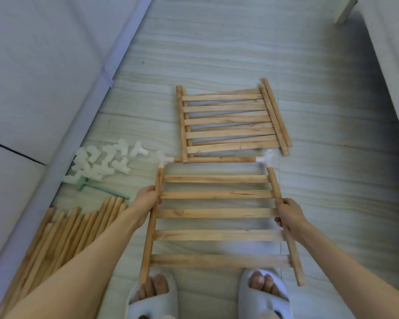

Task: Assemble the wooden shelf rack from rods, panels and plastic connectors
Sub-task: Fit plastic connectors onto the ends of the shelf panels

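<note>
I hold a slatted wooden panel (217, 214) flat in front of me, above the floor. My left hand (148, 200) grips its left side rod and my right hand (288, 217) grips its right side rod. At the panel's far end a cross rod (219, 160) joins the two side rods through a white plastic connector (164, 161) on the left corner and another connector (265, 158) on the right corner. Beyond it, two more slatted panels (230, 118) lie stacked on the floor.
A heap of white plastic connectors (101, 161) lies on the floor to the left, with a small green mallet (97, 186) beside it. Several loose wooden rods (62, 236) lie along a pale sofa (32, 88). My feet in grey slippers (263, 293) stand below the panel.
</note>
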`<state>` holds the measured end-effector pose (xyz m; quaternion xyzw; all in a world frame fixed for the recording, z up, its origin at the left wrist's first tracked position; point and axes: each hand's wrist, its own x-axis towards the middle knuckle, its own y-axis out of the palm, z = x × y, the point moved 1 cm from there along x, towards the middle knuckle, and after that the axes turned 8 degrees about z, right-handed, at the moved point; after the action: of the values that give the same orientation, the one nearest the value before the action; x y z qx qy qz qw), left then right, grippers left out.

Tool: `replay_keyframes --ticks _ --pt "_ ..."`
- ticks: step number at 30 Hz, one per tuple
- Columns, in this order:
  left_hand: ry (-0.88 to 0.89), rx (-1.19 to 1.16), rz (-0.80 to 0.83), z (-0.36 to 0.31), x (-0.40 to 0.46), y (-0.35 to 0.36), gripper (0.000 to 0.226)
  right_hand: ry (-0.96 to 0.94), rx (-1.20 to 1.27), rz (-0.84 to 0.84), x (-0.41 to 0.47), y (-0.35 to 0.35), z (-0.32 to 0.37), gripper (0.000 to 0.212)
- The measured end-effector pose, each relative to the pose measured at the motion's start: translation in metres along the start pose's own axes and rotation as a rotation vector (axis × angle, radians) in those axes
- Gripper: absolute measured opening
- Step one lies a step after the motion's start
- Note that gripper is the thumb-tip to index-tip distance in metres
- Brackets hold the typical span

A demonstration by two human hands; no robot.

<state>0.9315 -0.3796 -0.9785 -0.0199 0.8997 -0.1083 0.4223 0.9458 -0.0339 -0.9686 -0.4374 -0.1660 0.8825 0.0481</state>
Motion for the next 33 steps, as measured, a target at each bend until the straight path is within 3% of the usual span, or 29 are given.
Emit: replay_keyframes --ticks 10,20,24,26,29,33 --pt "0.066 -0.055 0.049 -0.018 0.037 -0.006 0.034 -0.046 -0.031 0.065 0.037 0.013 0.029 0.025" --pt "0.123 0.130 0.101 0.004 0.031 -0.009 0.059 -0.091 -0.400 -0.009 0.035 0.032 0.026 0.022" --pt "0.159 0.091 0.075 0.015 0.022 -0.014 0.050 -0.030 -0.481 0.008 0.026 0.040 0.027 0.021" --pt "0.157 0.076 0.051 0.020 0.021 -0.020 0.043 -0.085 -0.655 -0.020 0.020 0.046 0.026 0.039" --pt "0.176 0.239 -0.138 0.022 0.020 -0.037 0.042 -0.360 -1.046 0.001 0.010 0.062 0.029 0.057" --pt "0.250 0.296 -0.462 0.009 0.029 -0.068 0.047 -0.566 -1.305 0.235 0.007 0.097 0.031 0.058"
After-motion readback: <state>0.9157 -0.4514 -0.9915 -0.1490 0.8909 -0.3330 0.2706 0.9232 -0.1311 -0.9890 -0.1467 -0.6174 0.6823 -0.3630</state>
